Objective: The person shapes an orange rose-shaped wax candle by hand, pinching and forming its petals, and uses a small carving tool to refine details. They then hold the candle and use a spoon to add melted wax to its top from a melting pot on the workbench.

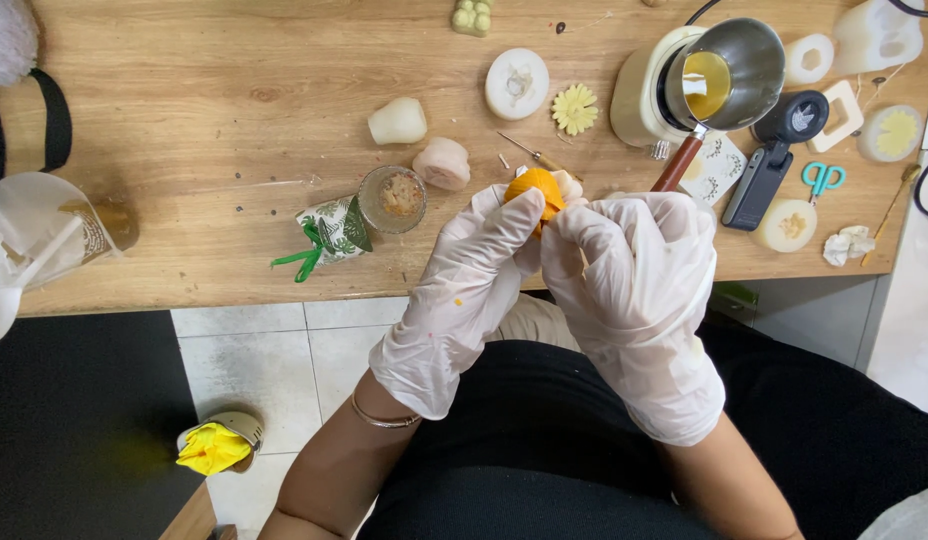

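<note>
Both hands wear white gloves and meet over the near edge of a wooden table [204, 90]. My left hand [462, 295] and my right hand [634, 290] together grip a small rounded orange object [536, 188], pinched between the fingertips. A pale piece [569, 184] touches the orange object on its right side. Most of the orange object is hidden by my fingers.
A small glass jar [394, 198] and a leaf-patterned packet [329, 232] lie left of the hands. A metal melting pot [729, 75] with yellow liquid stands at the right, beside a dark handheld device [774, 160], teal scissors [822, 178], white moulds and flower shapes. A clear jug [39, 235] is far left.
</note>
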